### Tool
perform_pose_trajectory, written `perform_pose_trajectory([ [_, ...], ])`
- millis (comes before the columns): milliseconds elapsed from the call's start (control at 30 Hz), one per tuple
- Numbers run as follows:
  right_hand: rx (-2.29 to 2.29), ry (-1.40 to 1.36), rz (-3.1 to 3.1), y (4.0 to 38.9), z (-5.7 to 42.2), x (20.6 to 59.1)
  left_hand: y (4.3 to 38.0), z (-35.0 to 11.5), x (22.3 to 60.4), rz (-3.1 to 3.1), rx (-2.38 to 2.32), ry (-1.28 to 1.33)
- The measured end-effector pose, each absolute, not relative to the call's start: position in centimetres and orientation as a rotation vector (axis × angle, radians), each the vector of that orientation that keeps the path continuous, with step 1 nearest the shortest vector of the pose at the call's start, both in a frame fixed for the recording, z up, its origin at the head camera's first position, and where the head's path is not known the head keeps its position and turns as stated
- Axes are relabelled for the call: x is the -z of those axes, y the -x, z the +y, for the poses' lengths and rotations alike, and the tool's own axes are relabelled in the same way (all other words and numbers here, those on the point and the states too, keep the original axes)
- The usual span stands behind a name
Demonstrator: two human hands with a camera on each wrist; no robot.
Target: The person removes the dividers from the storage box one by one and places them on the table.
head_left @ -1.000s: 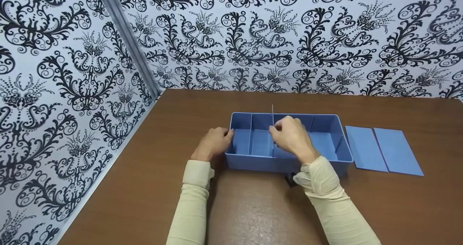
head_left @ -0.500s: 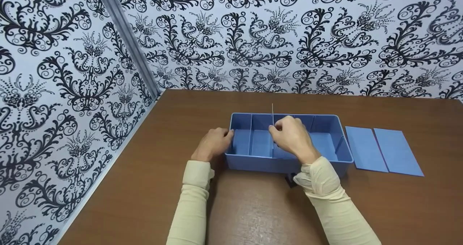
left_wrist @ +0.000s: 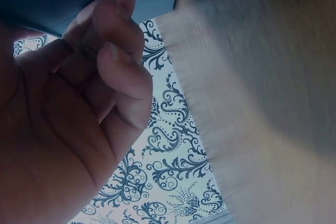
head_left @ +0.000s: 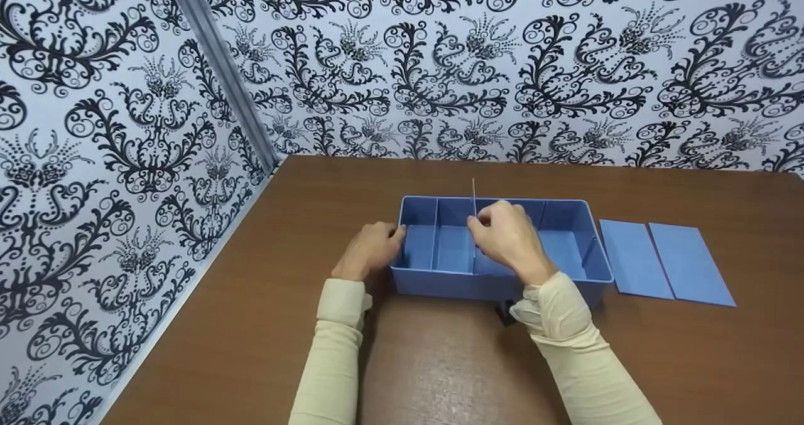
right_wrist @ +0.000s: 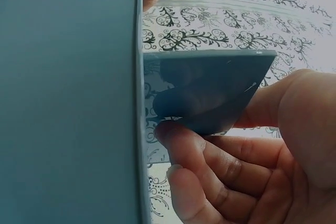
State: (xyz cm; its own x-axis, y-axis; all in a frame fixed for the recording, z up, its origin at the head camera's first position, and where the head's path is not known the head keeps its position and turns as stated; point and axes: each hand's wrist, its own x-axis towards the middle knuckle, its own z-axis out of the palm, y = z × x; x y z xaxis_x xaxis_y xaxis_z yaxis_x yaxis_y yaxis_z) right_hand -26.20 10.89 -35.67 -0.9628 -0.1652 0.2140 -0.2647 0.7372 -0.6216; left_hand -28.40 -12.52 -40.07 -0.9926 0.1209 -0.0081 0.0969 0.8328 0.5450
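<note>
A long blue plastic box (head_left: 440, 284) stands on the table. My left hand (head_left: 372, 249) grips its left end wall; the left wrist view shows bent fingers (left_wrist: 123, 72) by the blue wall. Over the box, my right hand (head_left: 510, 240) pinches a thin divider panel (head_left: 473, 189) that stands upright across it and rises above the back rim. In the right wrist view the panel (right_wrist: 210, 90) lies between thumb and fingers, beyond the box's long wall (right_wrist: 79, 103). Further left, another divider (head_left: 434, 243) sits across the box, level with the rim. My right hand hides part of the interior.
Two flat blue panels (head_left: 635, 258) (head_left: 691, 263) lie side by side on the table, right of the box. A small black object (head_left: 504, 313) is partly visible under my right wrist. Patterned walls (head_left: 440, 67) close off the back and left of the brown table (head_left: 301, 224).
The held divider's top edge stands very slightly higher above the back rim. Both hands and the box have stayed nearly still.
</note>
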Motion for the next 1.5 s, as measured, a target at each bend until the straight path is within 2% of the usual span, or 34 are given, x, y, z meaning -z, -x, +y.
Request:
perform_pose_trajectory([
  [1167, -1.06, -0.353, -2.724, 25.79, 11.03, 35.13, 28.56, -12.61, 40.25, 2.981, -0.895, -0.207],
  [1500, -1.043, -0.358, -2.677, 25.69, 11.08, 34.93, 28.36, -12.58, 40.24, 2.939, -0.91, -0.137],
])
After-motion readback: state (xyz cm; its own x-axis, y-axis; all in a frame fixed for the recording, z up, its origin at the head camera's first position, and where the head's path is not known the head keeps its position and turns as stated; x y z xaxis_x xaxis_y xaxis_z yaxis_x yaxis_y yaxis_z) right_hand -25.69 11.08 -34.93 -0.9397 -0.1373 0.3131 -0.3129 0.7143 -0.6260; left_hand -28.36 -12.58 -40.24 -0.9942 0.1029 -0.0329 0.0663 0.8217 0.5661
